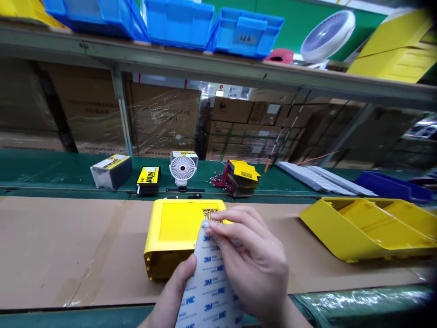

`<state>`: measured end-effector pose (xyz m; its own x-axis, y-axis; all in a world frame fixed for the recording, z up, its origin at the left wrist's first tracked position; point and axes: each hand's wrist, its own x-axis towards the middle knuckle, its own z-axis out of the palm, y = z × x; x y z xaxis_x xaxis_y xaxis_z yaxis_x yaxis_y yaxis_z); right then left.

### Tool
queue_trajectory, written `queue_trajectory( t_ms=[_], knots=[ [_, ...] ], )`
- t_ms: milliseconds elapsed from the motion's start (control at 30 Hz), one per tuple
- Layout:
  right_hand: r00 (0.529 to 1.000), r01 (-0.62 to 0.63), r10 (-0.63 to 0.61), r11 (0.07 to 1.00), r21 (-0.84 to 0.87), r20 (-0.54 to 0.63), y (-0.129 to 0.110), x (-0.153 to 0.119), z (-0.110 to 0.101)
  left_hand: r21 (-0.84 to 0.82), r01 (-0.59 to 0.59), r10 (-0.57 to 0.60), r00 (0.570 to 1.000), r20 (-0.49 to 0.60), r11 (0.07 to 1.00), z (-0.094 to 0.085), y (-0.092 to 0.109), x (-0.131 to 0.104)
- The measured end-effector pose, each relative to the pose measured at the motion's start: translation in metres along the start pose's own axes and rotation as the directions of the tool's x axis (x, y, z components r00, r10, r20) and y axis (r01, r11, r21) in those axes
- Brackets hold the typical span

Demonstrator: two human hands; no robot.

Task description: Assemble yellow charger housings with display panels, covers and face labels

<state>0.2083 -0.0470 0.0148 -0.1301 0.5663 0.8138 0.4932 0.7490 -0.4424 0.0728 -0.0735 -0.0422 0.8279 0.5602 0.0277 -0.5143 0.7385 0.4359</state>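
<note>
A white sheet of adhesive backing printed with blue 3M marks [208,284] is held upright in front of me. My left hand [175,291] grips its left edge, thumb along the side. At the sheet's top corner, my right hand [254,259] pinches with thumb and fingertips, and the corner looks slightly lifted there. Just behind the sheet stands a yellow plastic housing [180,221] with a QR code [209,213] on its top face. My right fingertips overlap that code in view; whether they touch the housing I cannot tell.
Brown cardboard [44,246] covers the bench. Open yellow housings [368,228] lie at right. Behind are boxed packs [112,172], a black-and-yellow box [148,180], a small white fan [183,168] and stacked yellow-labelled plates with red wires [244,177]. Blue bins [246,34] sit on the shelf above.
</note>
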Motion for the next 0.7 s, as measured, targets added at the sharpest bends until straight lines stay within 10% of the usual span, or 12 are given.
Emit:
queue_trajectory(
  t_ms=[300,533,700],
  knots=[
    [0.991,0.016,0.015,0.975,-0.223,0.134,-0.008,0.004,-0.005,0.298,-0.044,0.139,0.943,-0.304,0.953,0.001,0.004,-0.009],
    [0.961,-0.069,0.092,0.993,-0.097,0.259,-0.006,0.008,-0.008,0.552,-0.002,0.213,0.923,-0.319,0.834,0.010,0.017,-0.016],
    [0.987,0.145,-0.129,0.969,-0.198,0.096,-0.008,0.001,-0.006,0.217,-0.074,0.117,0.974,-0.196,0.973,0.009,0.022,-0.009]
  ],
)
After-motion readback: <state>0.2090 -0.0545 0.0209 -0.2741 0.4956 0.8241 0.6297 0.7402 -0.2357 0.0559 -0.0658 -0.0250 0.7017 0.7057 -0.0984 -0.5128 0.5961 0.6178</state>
